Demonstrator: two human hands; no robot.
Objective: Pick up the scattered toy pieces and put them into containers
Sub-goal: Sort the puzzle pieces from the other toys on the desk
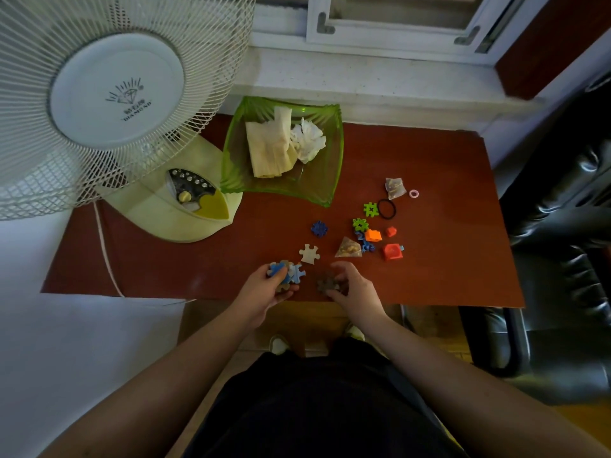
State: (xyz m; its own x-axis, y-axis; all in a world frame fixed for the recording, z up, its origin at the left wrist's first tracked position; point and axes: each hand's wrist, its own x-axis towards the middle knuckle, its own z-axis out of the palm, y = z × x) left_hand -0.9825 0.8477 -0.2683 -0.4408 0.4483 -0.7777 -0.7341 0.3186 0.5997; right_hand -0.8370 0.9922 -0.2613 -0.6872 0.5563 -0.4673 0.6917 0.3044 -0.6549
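Left hand (274, 285) holds blue pieces (287, 272), right hand (347, 285) pinches brown piece (328, 283); bowl (325, 193) straight ahead (left nearer).

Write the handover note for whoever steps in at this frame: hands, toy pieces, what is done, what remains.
Left hand grips a stack of blue puzzle pieces. Right hand pinches a dark puzzle piece at the table's near edge.
On the table: a white puzzle piece, a blue connector, two green connectors, orange and red blocks.
The green bowl holds only cloth and tissue; no toys in it yet.
Left: gather everything loose and find containers.
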